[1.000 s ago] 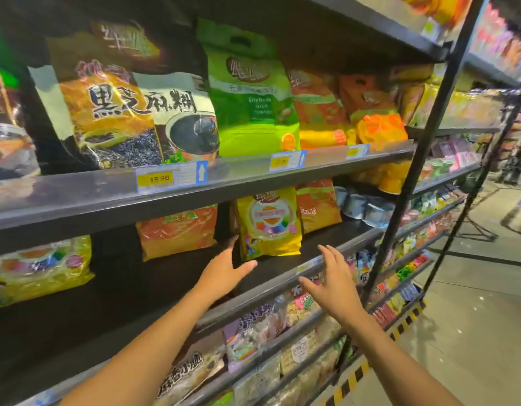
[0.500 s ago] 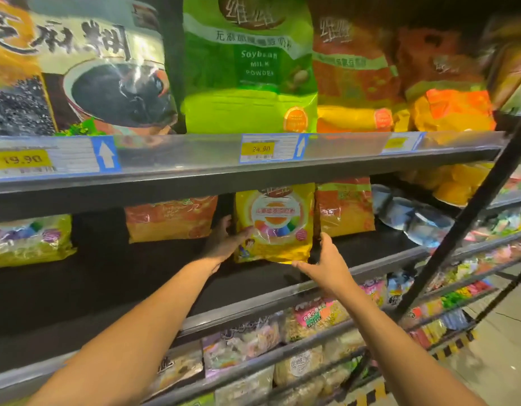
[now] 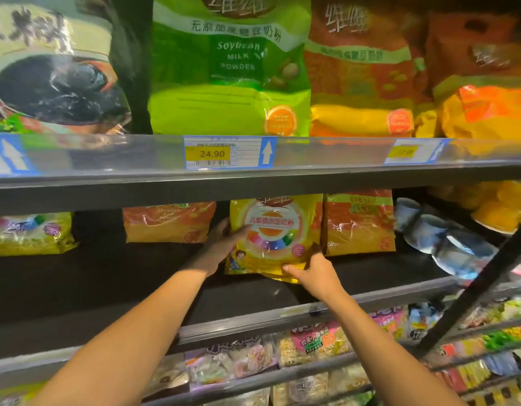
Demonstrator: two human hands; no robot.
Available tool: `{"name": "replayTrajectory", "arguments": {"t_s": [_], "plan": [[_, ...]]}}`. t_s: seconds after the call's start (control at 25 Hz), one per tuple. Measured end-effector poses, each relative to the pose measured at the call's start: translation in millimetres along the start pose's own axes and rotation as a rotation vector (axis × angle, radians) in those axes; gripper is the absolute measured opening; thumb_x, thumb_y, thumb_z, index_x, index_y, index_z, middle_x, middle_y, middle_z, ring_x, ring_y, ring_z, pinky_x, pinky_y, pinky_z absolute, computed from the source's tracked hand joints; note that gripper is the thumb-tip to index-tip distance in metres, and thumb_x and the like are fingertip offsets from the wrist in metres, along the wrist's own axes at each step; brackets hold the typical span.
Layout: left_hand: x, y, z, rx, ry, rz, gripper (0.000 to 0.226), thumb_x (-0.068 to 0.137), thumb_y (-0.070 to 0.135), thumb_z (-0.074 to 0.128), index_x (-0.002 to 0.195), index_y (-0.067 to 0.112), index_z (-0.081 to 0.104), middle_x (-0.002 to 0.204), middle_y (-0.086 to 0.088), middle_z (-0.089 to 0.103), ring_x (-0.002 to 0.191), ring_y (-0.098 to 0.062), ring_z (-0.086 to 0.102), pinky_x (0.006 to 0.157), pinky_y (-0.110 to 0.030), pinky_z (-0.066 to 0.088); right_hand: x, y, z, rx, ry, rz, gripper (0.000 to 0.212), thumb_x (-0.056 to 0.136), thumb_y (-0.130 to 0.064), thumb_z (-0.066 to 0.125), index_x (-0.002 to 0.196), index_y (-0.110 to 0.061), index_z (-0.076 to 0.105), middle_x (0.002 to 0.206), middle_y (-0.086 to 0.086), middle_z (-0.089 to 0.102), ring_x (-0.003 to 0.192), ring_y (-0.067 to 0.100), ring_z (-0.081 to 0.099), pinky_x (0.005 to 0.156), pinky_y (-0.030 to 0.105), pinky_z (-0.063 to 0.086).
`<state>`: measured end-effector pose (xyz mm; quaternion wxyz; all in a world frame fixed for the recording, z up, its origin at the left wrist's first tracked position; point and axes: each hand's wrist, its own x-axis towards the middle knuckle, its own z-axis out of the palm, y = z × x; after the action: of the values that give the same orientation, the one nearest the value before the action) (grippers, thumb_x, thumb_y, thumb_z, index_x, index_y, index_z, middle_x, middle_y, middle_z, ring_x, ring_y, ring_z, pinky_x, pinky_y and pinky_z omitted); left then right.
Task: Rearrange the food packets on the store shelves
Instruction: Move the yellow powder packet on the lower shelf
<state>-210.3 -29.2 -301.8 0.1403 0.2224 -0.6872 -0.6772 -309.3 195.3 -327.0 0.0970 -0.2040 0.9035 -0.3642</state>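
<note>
A yellow food packet with a coloured wheel on its front stands on the dark middle shelf. My left hand grips its left edge, thumb across the front. My right hand pinches its lower right corner, which is lifted slightly off the shelf. An orange packet stands touching it on the right. Another orange packet stands to the left, with a gap between.
A yellow packet sits at the far left of the same shelf; grey pouches lie at the right. Large green, orange and black-sesame bags fill the shelf above. Small packets crowd the lower shelves. A dark diagonal strut crosses the right.
Both hands reached from the shelf's front edge to the yellow packet and took hold of it, left on the side, right on the bottom corner. The camera moved closer.
</note>
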Motion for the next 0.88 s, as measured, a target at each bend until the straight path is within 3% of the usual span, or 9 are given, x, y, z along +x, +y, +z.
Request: {"name": "replayTrajectory", "arguments": {"t_s": [0.24,0.44,0.72,0.88], "plan": [[-12,2,1,-0.025,0.017,0.022,0.017,0.099,0.030,0.068,0.110,0.039,0.059,0.100,0.011,0.072,0.069,0.006,0.073,0.048,-0.012,0.053,2,2,-5,-0.014,-0.013,-0.008,0.049,0.082,-0.053,0.081,0.096,-0.014,0.053,0.083,0.000,0.062,0.074,0.016,0.060,0.061,0.035,0.048],[-25,1,-6,-0.016,0.056,0.061,0.024,0.093,0.037,0.073,0.114,0.039,0.062,0.118,0.004,0.075,0.107,-0.017,0.073,0.073,-0.028,0.060,-7,-2,-7,-0.068,-0.017,-0.025,0.055,0.081,-0.059,0.078,0.086,-0.016,0.045,0.078,0.003,0.055,0.068,0.018,0.051,0.060,0.038,0.043],[-55,11,-33,-0.011,0.165,0.047,0.035,0.090,0.048,0.075,0.120,0.038,0.061,0.114,0.006,0.073,0.097,-0.016,0.070,0.076,-0.037,0.059,-34,-31,-5,-0.057,0.022,-0.121,0.061,0.080,-0.062,0.078,0.092,-0.011,0.046,0.076,0.004,0.053,0.065,0.019,0.049,0.057,0.038,0.041],[-84,22,-57,-0.010,0.199,0.055,0.035,0.091,0.048,0.073,0.120,0.037,0.058,0.100,0.011,0.069,0.086,-0.018,0.065,0.071,-0.032,0.054,-59,-54,2,-0.014,0.025,-0.191,0.059,0.079,-0.062,0.078,0.096,-0.016,0.046,0.081,0.002,0.059,0.068,0.019,0.053,0.058,0.039,0.044]]}}
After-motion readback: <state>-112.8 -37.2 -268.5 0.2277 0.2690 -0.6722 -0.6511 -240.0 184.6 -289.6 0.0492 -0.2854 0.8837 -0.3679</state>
